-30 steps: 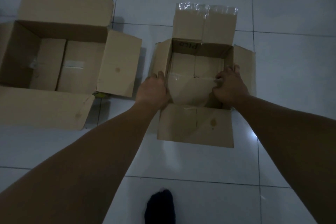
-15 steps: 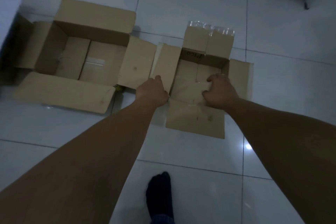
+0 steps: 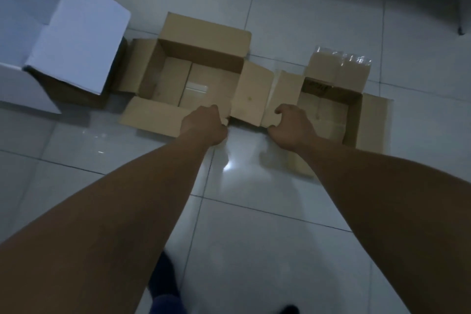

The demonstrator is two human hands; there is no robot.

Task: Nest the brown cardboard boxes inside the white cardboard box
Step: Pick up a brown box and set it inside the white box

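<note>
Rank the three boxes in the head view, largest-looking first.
1. white box, though cut off by the frame edge
2. larger brown box, in the middle
3. smaller brown box, by the right hand

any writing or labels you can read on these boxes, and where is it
Smaller brown box, dark marks on the inside of its far wall: too blurred to read.
Larger brown box: only a pale strip of tape on its floor, no text visible.
White box: no text visible.
Clear tape on the smaller box's far flap: no print that can be made out.
</note>
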